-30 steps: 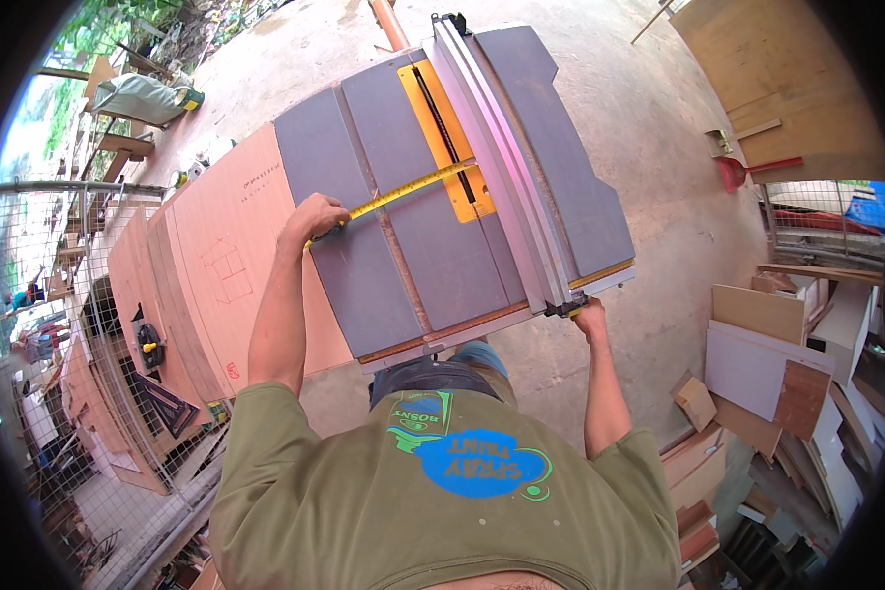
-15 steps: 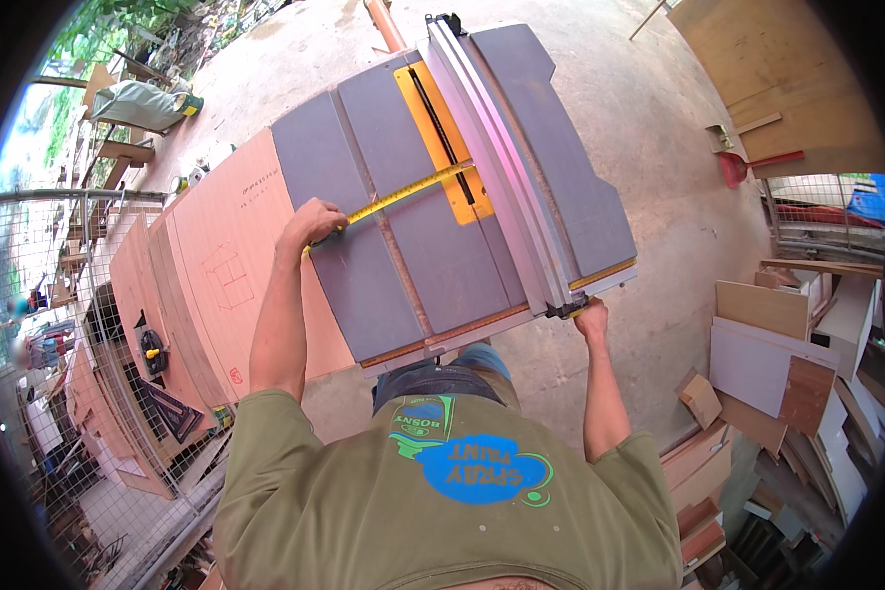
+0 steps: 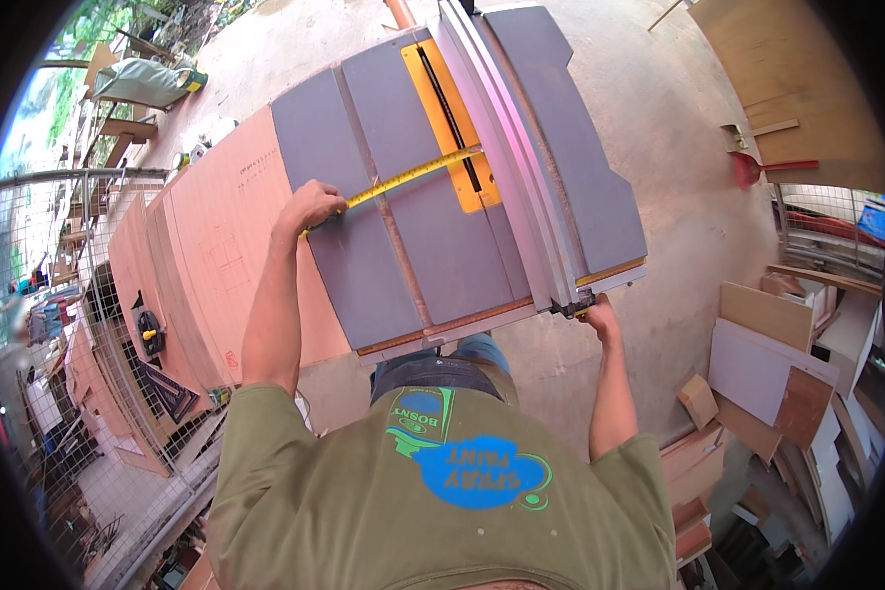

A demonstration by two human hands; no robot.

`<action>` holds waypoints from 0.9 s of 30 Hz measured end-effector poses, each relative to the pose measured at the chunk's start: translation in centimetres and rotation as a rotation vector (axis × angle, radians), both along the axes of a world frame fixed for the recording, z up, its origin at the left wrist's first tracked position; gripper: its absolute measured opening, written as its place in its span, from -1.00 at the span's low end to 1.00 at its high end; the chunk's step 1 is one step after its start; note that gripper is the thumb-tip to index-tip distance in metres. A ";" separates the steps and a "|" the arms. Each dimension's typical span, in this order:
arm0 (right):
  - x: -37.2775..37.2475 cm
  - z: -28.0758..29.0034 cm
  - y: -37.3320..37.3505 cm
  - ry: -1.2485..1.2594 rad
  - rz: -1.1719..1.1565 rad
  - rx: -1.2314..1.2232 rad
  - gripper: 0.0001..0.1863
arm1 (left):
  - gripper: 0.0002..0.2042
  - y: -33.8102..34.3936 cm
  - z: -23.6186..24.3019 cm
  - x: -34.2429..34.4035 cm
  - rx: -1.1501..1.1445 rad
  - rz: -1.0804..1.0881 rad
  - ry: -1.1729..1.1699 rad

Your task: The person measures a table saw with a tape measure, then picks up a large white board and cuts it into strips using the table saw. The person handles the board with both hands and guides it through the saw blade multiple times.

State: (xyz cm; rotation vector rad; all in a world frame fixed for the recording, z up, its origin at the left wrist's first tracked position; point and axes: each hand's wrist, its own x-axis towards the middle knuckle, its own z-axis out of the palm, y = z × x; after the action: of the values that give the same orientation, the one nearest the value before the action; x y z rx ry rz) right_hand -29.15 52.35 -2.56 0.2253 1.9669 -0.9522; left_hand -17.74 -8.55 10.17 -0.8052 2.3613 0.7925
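Note:
A table saw with a grey top [image 3: 364, 265] stands before me, an orange-yellow insert plate [image 3: 478, 197] around its blade slot. My left hand [image 3: 313, 205] is closed on a yellow tape measure [image 3: 403, 181] near the left part of the top. The pulled-out blade crosses the grey surface and the insert, its far end at the metal rip fence [image 3: 521, 187]. At the near end of that fence, my right hand [image 3: 598, 317] is closed round the black fence clamp [image 3: 570, 307]; its fingers are partly hidden.
Left of the saw lies a plywood surface [image 3: 221, 285] with pencil marks, a black-and-yellow tool [image 3: 149, 334] and a dark speed square [image 3: 170, 390]. A wire mesh fence [image 3: 79, 256] borders the left. Wood offcuts [image 3: 757, 344] are piled right, below a red dustpan [image 3: 747, 169].
The view has shifted slightly, so the saw sits a little differently in the picture. Both hands keep their holds, and the tape still stretches to the fence.

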 end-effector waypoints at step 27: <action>-0.4 -0.7 1.1 -0.108 -0.017 -0.135 -0.52 | -0.69 0.4 0.9 -0.5 0.043 0.042 -0.033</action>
State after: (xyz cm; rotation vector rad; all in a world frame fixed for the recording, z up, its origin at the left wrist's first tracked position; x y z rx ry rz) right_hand -29.56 53.48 -3.28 0.2126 1.7975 -1.0570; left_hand -18.22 -8.13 11.05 -0.8465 2.2974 0.8375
